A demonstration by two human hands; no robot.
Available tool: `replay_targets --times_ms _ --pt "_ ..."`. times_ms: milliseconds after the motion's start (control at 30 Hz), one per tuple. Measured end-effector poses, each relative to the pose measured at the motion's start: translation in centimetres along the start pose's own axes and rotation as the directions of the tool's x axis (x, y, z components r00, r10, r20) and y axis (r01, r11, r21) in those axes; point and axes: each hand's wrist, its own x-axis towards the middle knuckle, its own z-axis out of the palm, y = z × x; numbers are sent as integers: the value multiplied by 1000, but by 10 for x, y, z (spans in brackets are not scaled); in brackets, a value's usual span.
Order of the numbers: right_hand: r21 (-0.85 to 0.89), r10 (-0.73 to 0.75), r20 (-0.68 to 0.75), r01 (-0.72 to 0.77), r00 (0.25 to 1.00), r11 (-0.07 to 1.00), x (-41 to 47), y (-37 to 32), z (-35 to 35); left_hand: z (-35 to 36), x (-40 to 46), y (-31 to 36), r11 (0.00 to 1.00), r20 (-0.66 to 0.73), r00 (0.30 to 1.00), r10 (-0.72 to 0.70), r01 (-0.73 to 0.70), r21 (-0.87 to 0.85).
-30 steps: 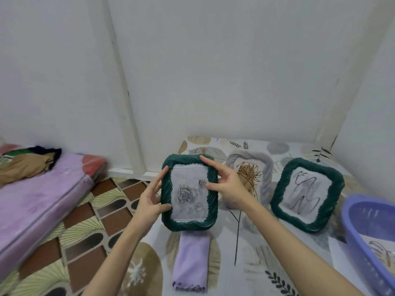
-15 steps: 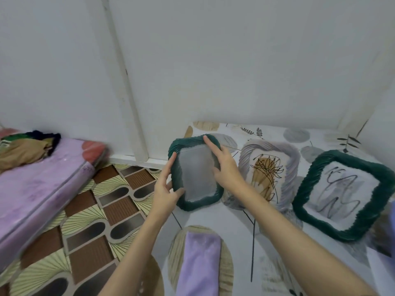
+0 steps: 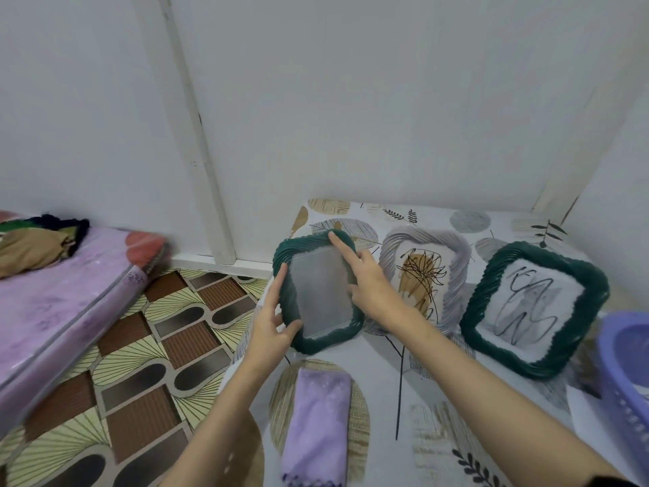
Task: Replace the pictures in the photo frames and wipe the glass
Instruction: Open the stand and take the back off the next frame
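I held the green frame [image 3: 318, 293] at picture centre, left hand [image 3: 272, 323] gripping its left edge, right hand [image 3: 365, 282] its right. I judged it being stood up; wiping with the cloth [image 3: 318, 425] seemed next.

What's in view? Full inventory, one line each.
held frame: 1, dark green, left end of the table, gripped on both sides, glass looks grey
grey frame: 1, pale grey, middle, brown and black drawing inside
green frame: 1, dark green, right, black scribble drawing inside
cloth: 1, lilac, folded, on the table nearer than the held frame
basket: 1, blue-violet, right edge, partly cut off
table: 1, white leaf-print cover
mattress: 1, pink-purple, on the floor at left, clothes piled on it
left hand: 1, holds the held frame's left edge
right hand: 1, holds its right edge, forefinger on its top
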Motion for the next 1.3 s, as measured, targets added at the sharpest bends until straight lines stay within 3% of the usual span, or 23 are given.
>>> replay_targets --times_ms 200,300,367,467,533,600,700,800,900,1033,1167,1233,1300 --pt "-29 -16 8 16 1000 999 -5 1 -3 -1 -2 0 991 -56 998 8 0 131" --pt "16 -20 -39 21 999 1000 -17 2 -18 2 -5 9 934 -216 967 139 -55 354" --pt "54 -6 -162 15 987 998 -30 8 -33 9 -6 18 859 -287 897 336 -167 484" --pt "86 60 -450 -24 891 996 -57 29 -51 38 -1 33 801 -127 874 469 -360 478" --pt "112 169 -598 -126 784 986 -71 47 -56 65 9 39 848 34 917 397 -381 367" --pt "165 265 -628 -208 731 964 -78 63 -58 92 23 41 905 121 957 262 -288 313" --pt "210 330 -537 -256 777 944 -79 76 -60 122 42 44 967 167 986 10 -53 250" --pt "320 385 -382 -270 840 908 -74 83 -61 134 50 46 982 201 972 -119 85 170" --pt "393 424 -307 -293 852 872 -77 84 -65 133 47 43 985 141 983 -114 92 149" --pt "376 413 -343 -280 843 883 -100 80 -72 122 24 48 992 41 999 -23 18 122" --pt "450 381 -297 -223 876 865 -142 65 -81 113 -21 63 989 55 996 -77 83 -123" --pt "404 370 -274 -243 888 882 -166 55 -83 109 -45 66 971 50 993 -105 113 -212" --pt "276 329 -347 -240 878 931 -187 44 -82 110 -67 71 968 29 995 -95 99 -229"
